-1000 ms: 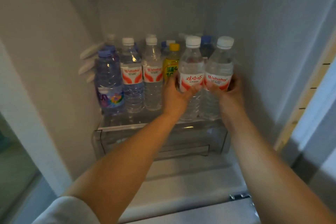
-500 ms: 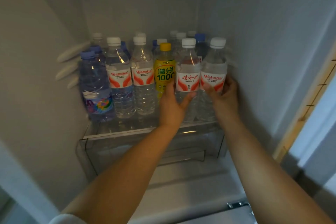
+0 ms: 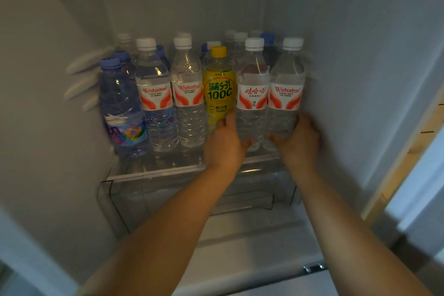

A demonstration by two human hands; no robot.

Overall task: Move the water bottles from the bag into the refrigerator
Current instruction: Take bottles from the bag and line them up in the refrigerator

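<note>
**Two bottles on fridge shelf, both hands on them**

Both arms reach into the refrigerator (image 3: 336, 31). L hand (image 3: 224, 144) curls round the lower part of the Chinese-label water bottle (image 3: 252, 94), thumb on its front, fingers behind. R hand (image 3: 298, 139) wraps the base of the rightmost Wahaha bottle (image 3: 286, 89), just beside the fridge's R wall. Both bottles upright, touching each other, standing at the front of the glass shelf (image 3: 156, 173).

Front row, L to R: purple-cap bottle (image 3: 122, 108), two more Wahaha bottles (image 3: 155, 94) w/ white caps, yellow 100C drink (image 3: 218, 89), then the two held ones. L hand's fingers sit close against the yellow drink; contact unclear. More bottles stand in back rows, white and blue caps showing. Clear drawer (image 3: 192, 199) sits under the shelf.
</note>
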